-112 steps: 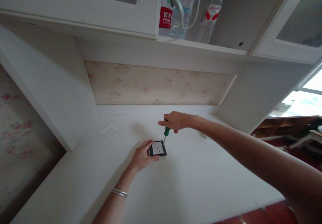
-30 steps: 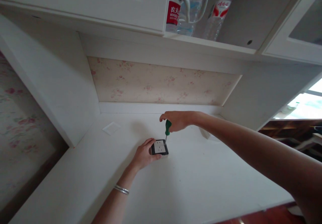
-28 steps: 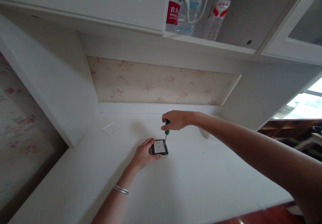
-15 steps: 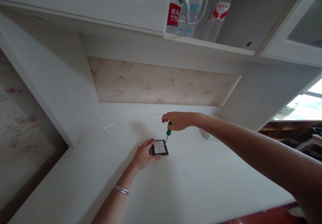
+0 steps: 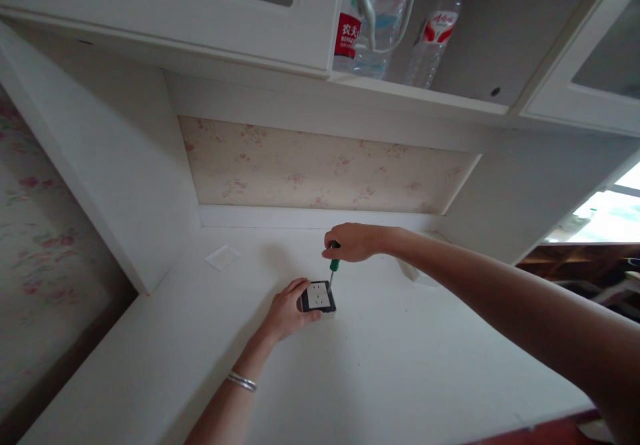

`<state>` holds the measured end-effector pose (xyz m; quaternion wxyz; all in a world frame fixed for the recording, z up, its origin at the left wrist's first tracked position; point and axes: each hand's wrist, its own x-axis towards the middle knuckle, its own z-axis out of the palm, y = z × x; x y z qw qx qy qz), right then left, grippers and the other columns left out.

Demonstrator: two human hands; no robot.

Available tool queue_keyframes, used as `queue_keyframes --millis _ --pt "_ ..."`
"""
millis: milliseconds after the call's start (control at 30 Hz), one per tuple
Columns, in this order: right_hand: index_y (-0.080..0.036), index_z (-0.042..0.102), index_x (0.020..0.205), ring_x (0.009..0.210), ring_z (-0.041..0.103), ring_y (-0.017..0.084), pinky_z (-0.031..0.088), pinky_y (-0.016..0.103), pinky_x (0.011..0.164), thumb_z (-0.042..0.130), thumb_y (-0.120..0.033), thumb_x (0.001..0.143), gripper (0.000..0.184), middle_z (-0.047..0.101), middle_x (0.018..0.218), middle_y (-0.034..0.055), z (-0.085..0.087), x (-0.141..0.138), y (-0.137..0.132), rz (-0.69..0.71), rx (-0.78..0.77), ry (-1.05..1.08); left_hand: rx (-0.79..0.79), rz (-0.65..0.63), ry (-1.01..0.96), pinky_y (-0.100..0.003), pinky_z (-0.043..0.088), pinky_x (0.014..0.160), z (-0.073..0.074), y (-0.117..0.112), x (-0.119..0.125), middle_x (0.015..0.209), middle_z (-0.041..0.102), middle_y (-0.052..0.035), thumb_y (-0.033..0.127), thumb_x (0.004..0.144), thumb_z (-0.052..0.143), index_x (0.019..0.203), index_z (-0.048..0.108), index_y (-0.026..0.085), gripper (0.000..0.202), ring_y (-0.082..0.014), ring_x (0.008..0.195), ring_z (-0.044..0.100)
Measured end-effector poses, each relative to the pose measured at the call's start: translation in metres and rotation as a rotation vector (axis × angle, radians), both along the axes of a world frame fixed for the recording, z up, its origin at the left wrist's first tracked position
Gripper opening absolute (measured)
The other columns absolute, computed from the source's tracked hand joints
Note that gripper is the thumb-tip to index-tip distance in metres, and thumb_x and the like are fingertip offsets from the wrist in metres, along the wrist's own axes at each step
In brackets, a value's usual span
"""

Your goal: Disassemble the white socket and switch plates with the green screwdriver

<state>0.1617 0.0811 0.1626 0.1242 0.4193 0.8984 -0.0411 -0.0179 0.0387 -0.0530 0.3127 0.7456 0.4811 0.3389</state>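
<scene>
A wall socket (image 5: 318,296) with a white face and black border lies face up on the white counter (image 5: 400,365). My left hand (image 5: 287,312) grips it from the left, thumb along the near edge and fingers at the far left corner. Above its right side, my right hand (image 5: 353,242) is closed around the green handle of a screwdriver (image 5: 335,264). The shaft points down, and its tip meets the right part of the socket's border. Whether a screw sits under the tip is too small to see.
A thin white square frame (image 5: 223,257) lies at the left on the counter. Behind my right forearm is a pale object (image 5: 413,270), partly hidden. Overhead, an open cabinet shelf (image 5: 425,97) holds several plastic bottles (image 5: 434,35). White side panels (image 5: 95,158) flank the counter.
The view has shifted slightly. My right hand's fingers have turned a little around the screwdriver handle, and the shaft stands a bit more upright. My left hand keeps hold of the socket.
</scene>
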Motion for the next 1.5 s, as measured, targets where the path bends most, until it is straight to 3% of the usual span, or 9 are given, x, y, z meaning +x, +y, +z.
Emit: queue_keyframes --millis 200,367,500,667,833,1000,1167,1333,1500 --pt "-0.019 0.06 0.106 0.09 0.058 0.023 0.042 0.028 0.07 0.06 -0.028 0.071 0.036 0.062 0.105 0.0097 0.0001 -0.0006 -0.0002 0.049 0.007 0.028 0.022 -0.002 0.009 -0.031 0.031 0.104 -0.0026 0.0004 -0.0005 0.134 0.045 -0.0048 0.039 0.06 0.076 0.124 0.051 0.022 0.071 -0.0238 0.121 0.043" --pt "-0.017 0.06 0.104 0.069 0.061 0.019 0.041 0.028 0.06 0.044 -0.028 0.082 0.029 0.067 0.082 0.0079 0.0012 -0.0006 -0.0022 -0.05 -0.054 -0.004 0.039 -0.012 0.02 -0.031 0.033 0.103 -0.004 0.0014 -0.0009 0.133 0.045 -0.0048 0.04 0.06 0.075 0.124 0.051 0.022 0.07 -0.0235 0.121 0.044" --pt "-0.019 0.054 0.113 0.09 0.058 0.022 0.042 0.026 0.067 0.059 -0.024 0.07 0.044 0.062 0.108 0.0097 0.001 0.0013 -0.0023 0.042 -0.005 0.054 0.03 -0.009 0.016 -0.031 0.032 0.104 -0.0035 0.0016 -0.0006 0.133 0.045 -0.0046 0.039 0.059 0.076 0.122 0.053 0.023 0.069 -0.024 0.121 0.043" --pt "-0.017 0.06 0.099 0.076 0.061 0.02 0.042 0.028 0.065 0.045 -0.038 0.084 0.029 0.066 0.089 0.009 -0.0005 0.0003 -0.002 -0.033 -0.025 0.008 0.046 -0.013 0.014 -0.031 0.032 0.104 -0.004 0.0017 -0.001 0.132 0.046 -0.0038 0.039 0.06 0.075 0.123 0.052 0.023 0.068 -0.0234 0.119 0.045" --pt "-0.019 0.058 0.107 0.091 0.058 0.023 0.042 0.027 0.069 0.061 -0.03 0.071 0.037 0.061 0.107 0.0098 -0.0016 -0.0007 -0.0013 0.087 0.032 0.043 0.051 -0.016 0.027 -0.03 0.033 0.103 -0.0041 0.0017 -0.0015 0.133 0.045 -0.0039 0.039 0.061 0.075 0.124 0.051 0.023 0.069 -0.023 0.12 0.044" --pt "-0.016 0.06 0.101 0.07 0.062 0.02 0.042 0.029 0.063 0.043 -0.039 0.086 0.033 0.067 0.081 0.0089 0.0 -0.003 -0.0027 -0.05 -0.058 0.007 0.05 -0.026 0.011 -0.029 0.033 0.103 -0.0044 0.0014 -0.0018 0.133 0.045 -0.0036 0.04 0.062 0.075 0.124 0.051 0.023 0.068 -0.0228 0.12 0.044" --pt "-0.018 0.056 0.111 0.09 0.059 0.024 0.043 0.028 0.068 0.062 -0.03 0.07 0.043 0.06 0.11 0.0115 0.0025 -0.0033 -0.0044 0.045 0.004 0.042 0.049 -0.032 0.013 -0.028 0.034 0.103 -0.0051 0.0013 -0.0018 0.133 0.045 -0.0036 0.041 0.062 0.075 0.123 0.051 0.022 0.069 -0.0222 0.119 0.045" --pt "-0.016 0.053 0.111 0.058 0.06 0.015 0.043 0.027 0.057 0.044 -0.036 0.084 0.035 0.065 0.092 0.0098 0.0016 -0.0035 -0.0044 -0.08 -0.134 0.03 0.058 -0.019 0.03 -0.029 0.033 0.103 -0.0068 0.0025 -0.0007 0.132 0.046 -0.004 0.041 0.061 0.075 0.123 0.052 0.021 0.069 -0.0228 0.119 0.045" --pt "-0.017 0.052 0.116 0.084 0.061 0.022 0.044 0.027 0.065 0.062 -0.03 0.069 0.05 0.062 0.107 0.0112 0.001 -0.0038 -0.0037 0.022 -0.016 0.066 0.07 -0.025 0.035 -0.029 0.033 0.104 -0.008 0.0034 -0.0011 0.132 0.046 -0.0037 0.042 0.062 0.075 0.124 0.051 0.021 0.069 -0.0222 0.12 0.045"
